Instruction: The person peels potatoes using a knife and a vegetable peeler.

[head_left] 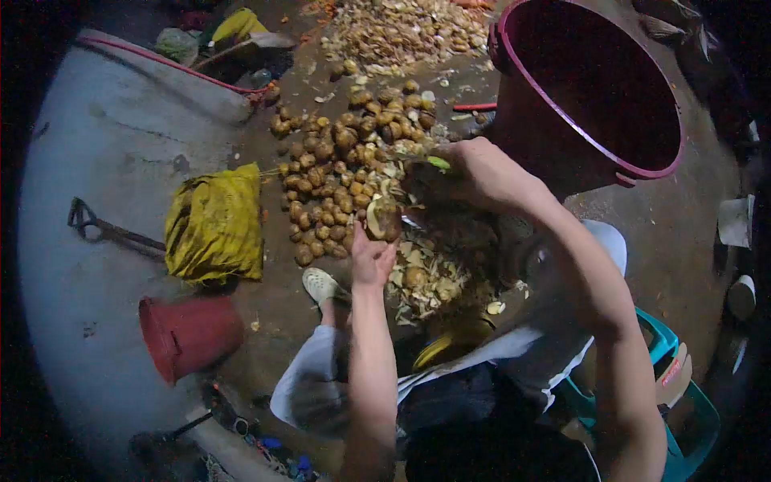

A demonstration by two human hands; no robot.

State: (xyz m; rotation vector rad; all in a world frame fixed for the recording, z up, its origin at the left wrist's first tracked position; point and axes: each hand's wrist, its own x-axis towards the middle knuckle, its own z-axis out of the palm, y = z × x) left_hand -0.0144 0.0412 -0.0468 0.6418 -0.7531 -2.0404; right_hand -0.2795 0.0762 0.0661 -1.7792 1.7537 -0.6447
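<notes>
My left hand [373, 259] is closed around the underside of a large brown potato [390, 222], whose pale flesh shows where skin is off. My right hand [491, 173] is raised to the right of it, fingers curled round a small tool with a green part [438, 163]; whether it is a peeler or a knife I cannot tell. The two hands are apart. Beyond the left hand, a heap of unpeeled potatoes [321, 149] spreads over the floor. Peelings [434, 277] lie below the hands, just in front of my legs.
A tall maroon tub [526, 136] stands at the right. More peelings [401, 36] are heaped at the back. On the left are a yellow sack [215, 225], a tipped red bucket [193, 333] and a dark-handled tool [120, 231]. A teal chair [695, 434] sits at lower right.
</notes>
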